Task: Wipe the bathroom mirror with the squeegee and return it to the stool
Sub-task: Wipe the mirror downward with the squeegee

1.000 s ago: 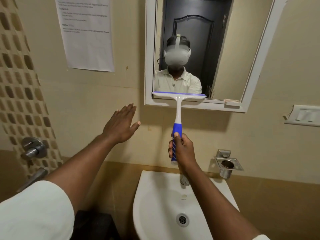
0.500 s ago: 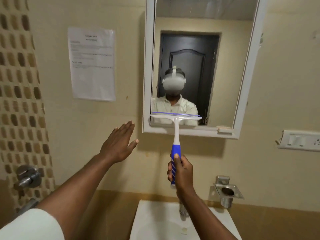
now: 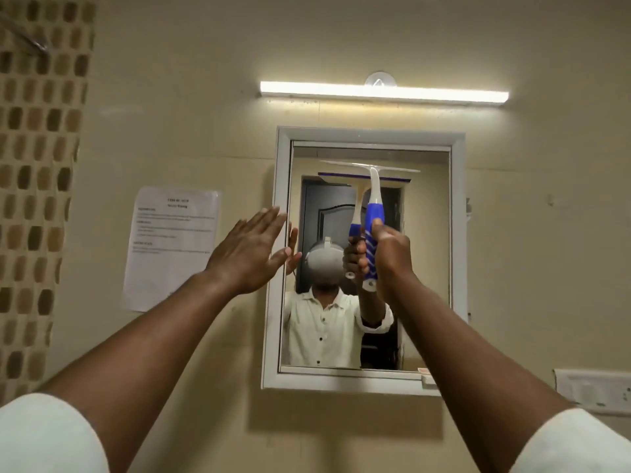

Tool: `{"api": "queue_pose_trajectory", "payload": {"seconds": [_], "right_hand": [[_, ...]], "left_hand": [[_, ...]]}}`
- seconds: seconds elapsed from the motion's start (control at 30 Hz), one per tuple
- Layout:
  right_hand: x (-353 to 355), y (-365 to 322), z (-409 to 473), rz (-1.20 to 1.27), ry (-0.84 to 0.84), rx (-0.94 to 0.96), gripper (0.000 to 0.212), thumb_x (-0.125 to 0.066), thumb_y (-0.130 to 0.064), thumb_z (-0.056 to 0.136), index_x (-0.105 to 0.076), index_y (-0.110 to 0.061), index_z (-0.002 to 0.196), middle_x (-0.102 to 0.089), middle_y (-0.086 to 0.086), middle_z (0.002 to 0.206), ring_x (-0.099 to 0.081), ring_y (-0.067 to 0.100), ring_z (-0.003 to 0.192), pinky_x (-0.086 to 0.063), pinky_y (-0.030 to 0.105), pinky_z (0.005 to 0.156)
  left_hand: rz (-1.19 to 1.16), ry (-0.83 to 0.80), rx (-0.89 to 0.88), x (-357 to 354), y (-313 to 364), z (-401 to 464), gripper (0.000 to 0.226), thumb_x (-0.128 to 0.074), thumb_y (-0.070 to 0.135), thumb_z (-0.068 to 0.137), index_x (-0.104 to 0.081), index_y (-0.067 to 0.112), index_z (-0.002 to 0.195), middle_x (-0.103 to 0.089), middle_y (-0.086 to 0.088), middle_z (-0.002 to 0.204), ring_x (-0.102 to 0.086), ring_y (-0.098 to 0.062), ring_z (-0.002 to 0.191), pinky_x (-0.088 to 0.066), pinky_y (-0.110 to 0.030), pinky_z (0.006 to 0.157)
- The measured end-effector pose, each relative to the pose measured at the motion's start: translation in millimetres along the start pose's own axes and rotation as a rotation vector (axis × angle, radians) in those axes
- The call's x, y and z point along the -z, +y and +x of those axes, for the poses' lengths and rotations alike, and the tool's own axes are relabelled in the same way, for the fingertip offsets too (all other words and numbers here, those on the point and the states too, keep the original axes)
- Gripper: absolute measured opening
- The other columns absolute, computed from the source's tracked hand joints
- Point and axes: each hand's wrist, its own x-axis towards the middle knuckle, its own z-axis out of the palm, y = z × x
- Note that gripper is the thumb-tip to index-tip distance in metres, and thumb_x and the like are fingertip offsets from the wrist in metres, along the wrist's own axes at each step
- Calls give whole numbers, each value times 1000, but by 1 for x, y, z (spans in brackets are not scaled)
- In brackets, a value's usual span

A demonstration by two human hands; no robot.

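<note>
A white-framed mirror (image 3: 425, 268) hangs on the beige wall straight ahead. My right hand (image 3: 391, 257) is closed around the blue-and-white handle of the squeegee (image 3: 374, 206), held upright in front of the glass. Its white blade lies level across the upper part of the mirror, near the top edge. My left hand (image 3: 247, 256) is raised flat with fingers spread beside the mirror's left frame, holding nothing. The glass reflects both hands, the squeegee and a person in a white shirt. No stool is in view.
A lit tube light (image 3: 384, 92) is mounted above the mirror. A printed paper sheet (image 3: 170, 247) is stuck to the wall at the left, beside a mosaic tile strip (image 3: 37, 165). A white switch plate (image 3: 594, 390) sits at the lower right.
My right hand has lifted the squeegee from the mirror's bottom edge to its upper part. My left hand rose too. The view tilted up, so the sink dropped out of sight.
</note>
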Motion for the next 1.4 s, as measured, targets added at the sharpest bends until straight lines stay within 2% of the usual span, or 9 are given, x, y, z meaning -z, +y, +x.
{"api": "queue_pose_trajectory", "payload": {"seconds": [0.13, 0.33, 0.93, 1.13, 1.27, 1.4], "right_hand": [[2, -13, 24, 3, -17, -15, 43, -39, -32, 99, -50, 4, 118, -46, 7, 63, -41, 19, 50, -36, 30, 51], [7, -12, 39, -7, -29, -20, 48, -37, -33, 99, -46, 5, 125, -47, 7, 64, -42, 20, 51, -38, 30, 51], [15, 1, 59, -71, -57, -11, 48, -36, -34, 99, -47, 6, 122, -49, 8, 65, -44, 21, 53, -39, 31, 55], [25, 20, 39, -102, -62, 8, 40, -36, -32, 100, -52, 3, 107, -50, 9, 64, -43, 22, 51, -38, 31, 55], [32, 38, 16, -107, -45, -35, 42, -37, -33, 99, -53, 3, 113, -50, 9, 65, -42, 20, 52, -36, 32, 53], [39, 56, -10, -102, -19, -63, 35, -37, -31, 100, -53, -2, 110, -50, 8, 66, -41, 19, 52, -35, 32, 49]], "left_hand": [[26, 40, -26, 11, 2, 18, 65, -33, 46, 96, -1, 25, 149, 3, 7, 159, 2, -9, 145, -2, -32, 117], [44, 28, -21, 9, -3, 17, 66, -31, 47, 96, 2, 26, 148, 6, 7, 159, 4, -8, 145, 0, -31, 117], [-5, -43, -9, -8, -7, 14, 65, -30, 47, 96, 5, 27, 148, 11, 10, 158, 9, -6, 144, 1, -32, 120], [-47, -65, -18, -23, 2, 1, 67, -31, 49, 95, 2, 26, 149, 8, 9, 158, 7, -6, 144, 0, -31, 117], [-71, -112, -22, -33, 7, -15, 68, -28, 52, 93, -1, 24, 149, 7, 7, 159, 6, -8, 145, -1, -33, 117], [-88, -141, -16, -41, 11, -31, 68, -29, 52, 94, -3, 23, 150, 5, 6, 159, 3, -10, 146, -3, -35, 118]]}}
